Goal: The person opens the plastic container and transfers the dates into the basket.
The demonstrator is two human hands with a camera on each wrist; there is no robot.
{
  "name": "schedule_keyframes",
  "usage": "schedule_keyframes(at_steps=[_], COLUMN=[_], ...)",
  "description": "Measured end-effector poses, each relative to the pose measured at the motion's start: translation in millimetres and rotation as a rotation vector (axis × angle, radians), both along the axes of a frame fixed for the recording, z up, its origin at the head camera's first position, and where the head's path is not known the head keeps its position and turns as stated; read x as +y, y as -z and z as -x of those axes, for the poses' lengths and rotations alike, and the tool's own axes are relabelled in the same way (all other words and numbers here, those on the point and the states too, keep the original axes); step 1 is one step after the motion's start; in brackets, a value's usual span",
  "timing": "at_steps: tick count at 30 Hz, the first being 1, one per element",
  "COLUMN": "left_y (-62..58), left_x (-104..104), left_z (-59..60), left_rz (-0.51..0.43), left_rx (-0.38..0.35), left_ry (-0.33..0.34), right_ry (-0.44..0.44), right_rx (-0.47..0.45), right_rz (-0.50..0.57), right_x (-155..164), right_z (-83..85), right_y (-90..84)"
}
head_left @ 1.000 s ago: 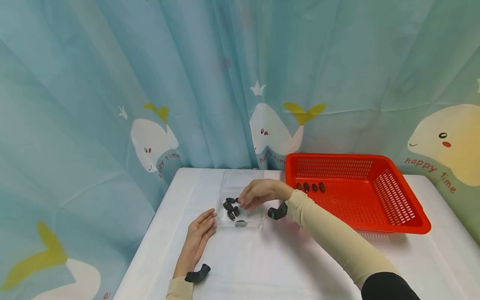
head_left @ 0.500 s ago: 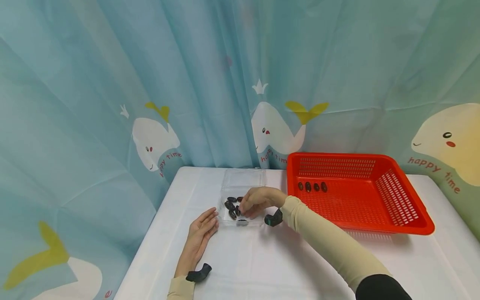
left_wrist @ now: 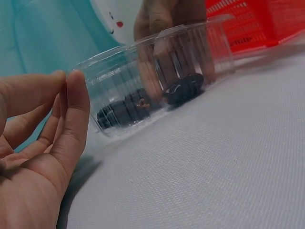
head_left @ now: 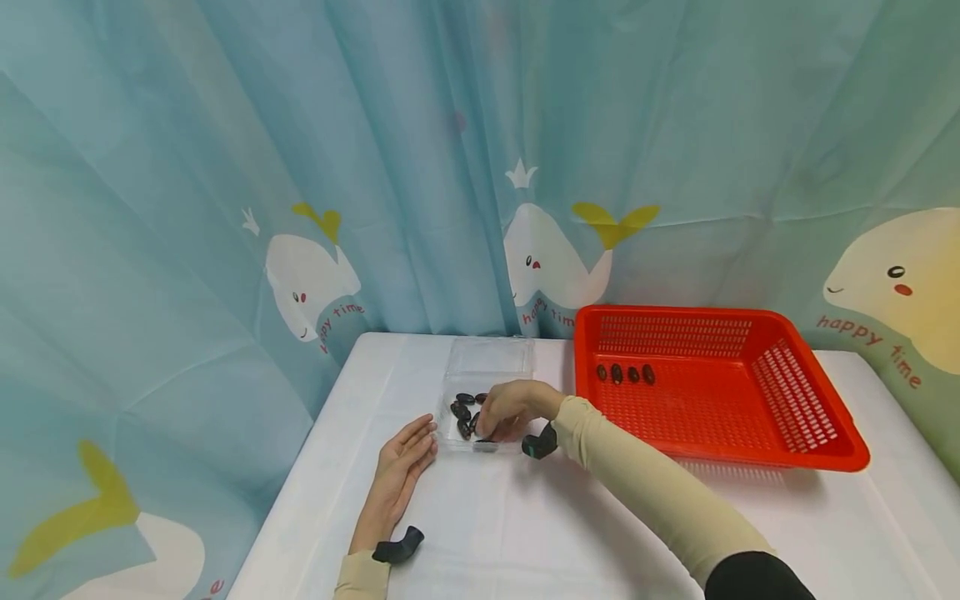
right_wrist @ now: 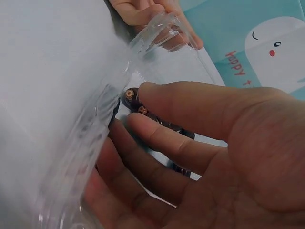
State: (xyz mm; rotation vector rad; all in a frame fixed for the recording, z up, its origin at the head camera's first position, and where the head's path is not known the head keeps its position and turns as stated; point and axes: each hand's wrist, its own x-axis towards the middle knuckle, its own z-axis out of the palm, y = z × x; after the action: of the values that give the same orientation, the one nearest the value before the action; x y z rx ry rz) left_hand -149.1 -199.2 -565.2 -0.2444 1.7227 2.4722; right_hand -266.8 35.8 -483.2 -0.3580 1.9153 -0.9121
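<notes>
A clear plastic box (head_left: 444, 440) with its lid (head_left: 491, 354) folded back stands on the table, holding several dark, glossy, oval fruits (head_left: 460, 411) that look like dates. My left hand (head_left: 405, 462) lies at its left side; in the left wrist view (left_wrist: 45, 129) thumb and forefinger pinch the near corner of its rim. Inside the box is my right hand (head_left: 513, 408), fingers pointing down. In the right wrist view its thumb and forefinger are either side of a date (right_wrist: 143, 110); whether they grip it is unclear. Another date (left_wrist: 183, 89) shows through the wall.
A red perforated basket (head_left: 750, 400) stands on the right of the table. Several dates (head_left: 633, 374) lie in a row at its left inner side. A white cloth (head_left: 495, 533) covers the table, and a blue curtain (head_left: 420, 167) with whales hangs behind.
My right hand has moved down into the box, its fingers coming against the dates near the box's front. The left hand stays at the box's side. The basket row looks unchanged.
</notes>
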Motion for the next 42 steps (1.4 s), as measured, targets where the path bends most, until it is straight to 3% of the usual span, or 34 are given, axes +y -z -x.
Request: schedule_keyframes(at_steps=[16, 28, 42], left_y=[0.3, -0.4, 0.5], left_x=[1, 2, 0], left_z=[1.4, 1.7, 1.1], left_rz=[0.01, 0.011, 0.029], left_rx=[0.006, -0.008, -0.007], left_ry=[0.004, 0.006, 0.0], right_ry=[0.023, -0.018, 0.007], right_rx=[0.032, 0.034, 0.034], right_rz=[-0.076, -0.122, -0.085], right_x=[-5, -6, -8], right_z=[-2.8, -3.1, -3.3], right_y=[-2.5, -7.6, -3.8])
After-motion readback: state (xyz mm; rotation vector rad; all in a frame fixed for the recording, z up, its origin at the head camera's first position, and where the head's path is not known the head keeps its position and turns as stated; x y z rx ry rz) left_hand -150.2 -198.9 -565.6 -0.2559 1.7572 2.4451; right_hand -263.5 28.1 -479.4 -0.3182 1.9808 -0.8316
